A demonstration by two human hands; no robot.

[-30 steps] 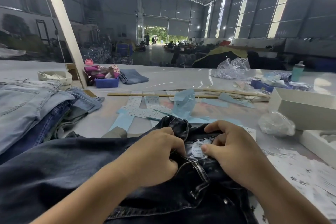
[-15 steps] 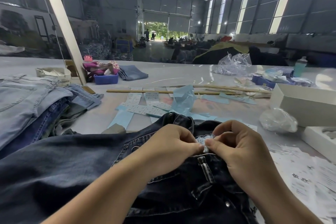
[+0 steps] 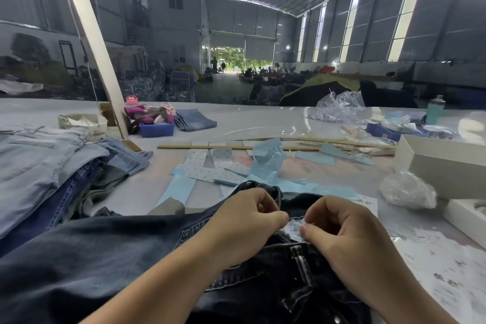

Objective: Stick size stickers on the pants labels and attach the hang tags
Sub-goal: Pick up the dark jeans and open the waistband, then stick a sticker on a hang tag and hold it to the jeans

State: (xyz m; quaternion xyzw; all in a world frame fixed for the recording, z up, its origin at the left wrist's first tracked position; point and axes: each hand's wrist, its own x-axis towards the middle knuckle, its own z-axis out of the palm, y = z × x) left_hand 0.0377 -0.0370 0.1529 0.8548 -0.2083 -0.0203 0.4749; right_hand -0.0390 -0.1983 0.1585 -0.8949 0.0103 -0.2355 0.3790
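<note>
Both forearms bare to the frame edge, no sleeves visible; left hand (image 3: 244, 229) and right hand (image 3: 347, 239) ungloved, without rings, watch or wristbands.

Dark denim pants (image 3: 105, 258); paper label (image 3: 294, 227)

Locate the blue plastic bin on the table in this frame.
In the head view, the blue plastic bin sits far left of centre on the table, at the foot of the slanted white post, with folded light jeans just to its right.
</note>
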